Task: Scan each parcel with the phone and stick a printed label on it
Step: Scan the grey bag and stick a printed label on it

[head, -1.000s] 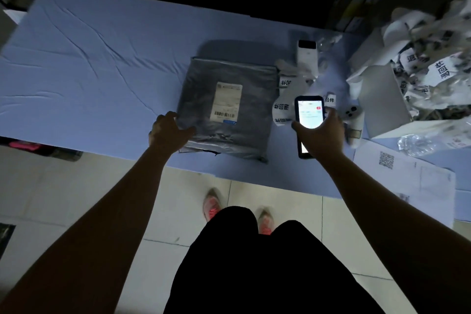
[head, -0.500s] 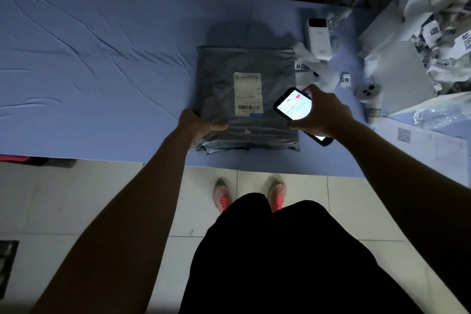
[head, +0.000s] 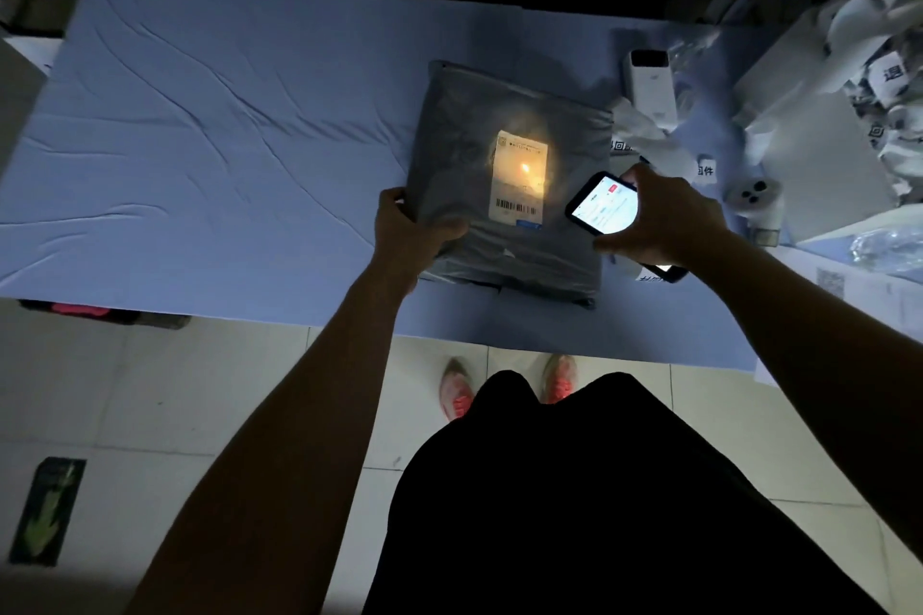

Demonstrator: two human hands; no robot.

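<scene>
Fingers of the left hand are curling over the near left edge of the grey parcel, pinning it on the blue cloth-covered table. The right hand is wrapping closed around the phone, hovering it beside the parcel's shipping label, where a warm light spot is glowing. The soft plastic mailer is probably light, slick and floppy, so gripping an edge fold, or pressing flat, is looking wisest.
</scene>
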